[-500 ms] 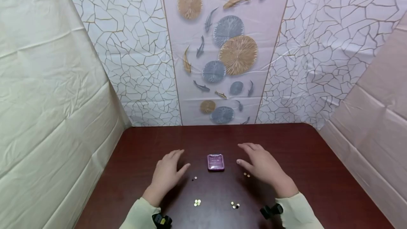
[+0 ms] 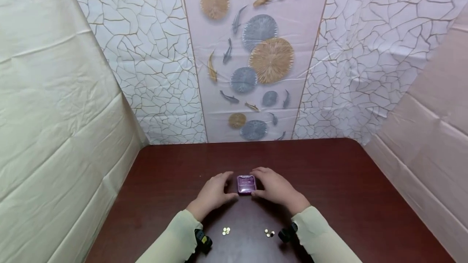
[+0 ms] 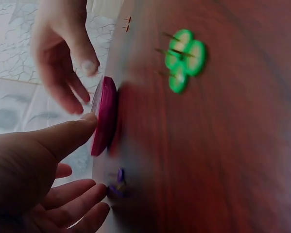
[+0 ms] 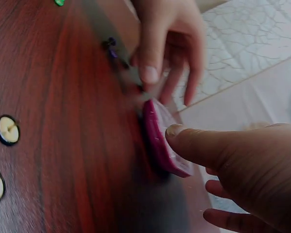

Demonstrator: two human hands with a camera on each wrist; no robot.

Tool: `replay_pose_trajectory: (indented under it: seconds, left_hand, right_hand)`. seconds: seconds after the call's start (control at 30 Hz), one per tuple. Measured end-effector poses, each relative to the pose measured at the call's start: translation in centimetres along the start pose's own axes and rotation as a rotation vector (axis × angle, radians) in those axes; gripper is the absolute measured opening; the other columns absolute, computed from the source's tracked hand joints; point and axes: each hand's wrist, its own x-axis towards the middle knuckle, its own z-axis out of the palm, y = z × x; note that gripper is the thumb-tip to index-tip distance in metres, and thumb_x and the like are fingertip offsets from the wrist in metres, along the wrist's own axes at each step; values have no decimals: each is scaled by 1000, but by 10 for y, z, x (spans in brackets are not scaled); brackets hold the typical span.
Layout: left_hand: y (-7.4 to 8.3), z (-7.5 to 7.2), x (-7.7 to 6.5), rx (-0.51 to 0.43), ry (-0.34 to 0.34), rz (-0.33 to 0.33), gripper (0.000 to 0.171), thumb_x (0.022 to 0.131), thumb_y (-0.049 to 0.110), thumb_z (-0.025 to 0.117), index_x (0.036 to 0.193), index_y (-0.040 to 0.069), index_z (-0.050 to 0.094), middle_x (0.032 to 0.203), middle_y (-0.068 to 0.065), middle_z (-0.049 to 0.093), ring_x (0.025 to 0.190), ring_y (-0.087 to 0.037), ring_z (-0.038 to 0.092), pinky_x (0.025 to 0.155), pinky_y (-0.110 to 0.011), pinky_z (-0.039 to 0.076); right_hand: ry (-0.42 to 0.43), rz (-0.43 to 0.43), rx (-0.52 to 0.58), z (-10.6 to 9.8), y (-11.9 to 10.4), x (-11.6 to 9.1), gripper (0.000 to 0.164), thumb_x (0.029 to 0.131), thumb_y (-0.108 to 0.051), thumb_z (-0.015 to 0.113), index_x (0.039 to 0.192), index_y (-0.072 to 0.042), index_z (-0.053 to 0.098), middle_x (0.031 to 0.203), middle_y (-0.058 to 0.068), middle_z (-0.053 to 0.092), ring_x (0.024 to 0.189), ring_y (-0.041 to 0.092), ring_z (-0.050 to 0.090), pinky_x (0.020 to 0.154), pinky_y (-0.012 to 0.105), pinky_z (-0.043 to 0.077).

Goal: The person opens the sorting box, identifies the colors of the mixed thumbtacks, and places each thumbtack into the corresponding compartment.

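A small purple square box (image 2: 246,184) with a clear lid sits on the dark red table between both hands. My left hand (image 2: 213,192) is at its left side, fingers loosely bent and thumb tip near the front left corner. Across from it, my right hand (image 2: 278,188) curves about the right side, with fingertips by the back corner and thumb by the front one. In the right wrist view the right thumb (image 4: 194,143) overlaps the lid. Purple thumbtacks (image 3: 118,184) lie by the left fingertips.
Nearer the person, a cluster of green-rimmed thumbtacks (image 3: 186,56), pins up, lies at left. Several black-rimmed thumbtacks (image 4: 8,130) lie at right. Further tacks (image 3: 127,24) show by the right hand. Patterned cloth (image 2: 161,72) hangs behind the table's far edge.
Both hands have moved inward from either side, closing in on the purple box, which stays in place on the table. The small tacks beneath the hands are now hidden in the head view.
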Motion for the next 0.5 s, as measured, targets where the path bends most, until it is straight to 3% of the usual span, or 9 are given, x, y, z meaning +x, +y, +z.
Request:
replay_pose_trajectory:
  seconds: [0.23,0.5]
  left_hand:
    - [12,7,12,-3,-26,-8,97,71,45,85,150,14,38,139,-11,55,104,-18,59,90,-42,54]
    - [23,14,21,19,-13,29,85,74,39,84,145,14,45,130,-10,62,110,-22,58,93,-45,52]
  right_hand:
    - [-39,-59,1,14,-3,6,63,80,-40,79,130,-8,60,134,10,59,123,24,49,100,47,48]
    - [-9,-68,10,14,3,0,53,83,-39,77,125,-9,64,130,9,61,119,22,52,97,46,50]
